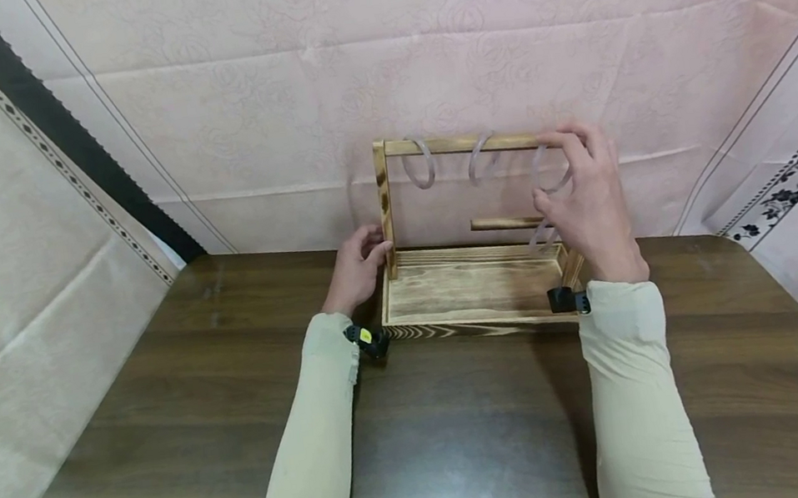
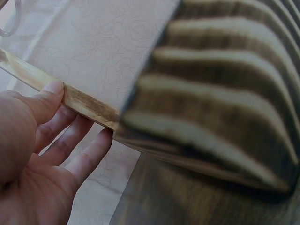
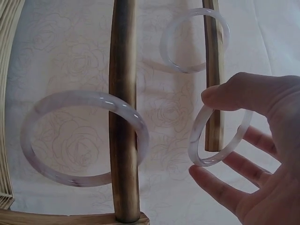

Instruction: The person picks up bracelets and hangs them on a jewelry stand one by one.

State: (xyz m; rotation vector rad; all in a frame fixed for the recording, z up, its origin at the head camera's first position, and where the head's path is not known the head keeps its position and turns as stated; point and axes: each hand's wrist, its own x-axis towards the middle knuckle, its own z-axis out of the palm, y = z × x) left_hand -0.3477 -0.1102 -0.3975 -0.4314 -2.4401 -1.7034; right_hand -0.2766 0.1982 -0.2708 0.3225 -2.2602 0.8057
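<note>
A wooden jewelry rack point(image 1: 385, 200) stands against the cloth backdrop. My left hand point(image 1: 358, 267) grips its left post point(image 2: 89, 103), thumb on one face and fingers behind. My right hand point(image 1: 593, 202) holds a pale, translucent bangle point(image 3: 199, 145) between thumb and fingers. That bangle encircles the upper bar point(image 3: 214, 126) near its free right end. Two more bangles hang from this bar, one on the left point(image 1: 428, 165) and one midway point(image 1: 473, 168). Another bangle point(image 3: 79, 180) hangs around the lower bar point(image 3: 124, 187), partly behind my right hand in the head view.
The rack's shallow wooden tray base point(image 1: 471, 281) sits on the brown table point(image 1: 470, 441). Its right post point(image 1: 571, 268) is mostly behind my right hand and wrist. A patterned cloth point(image 1: 384, 74) rises directly behind the rack, with more cloth at both sides.
</note>
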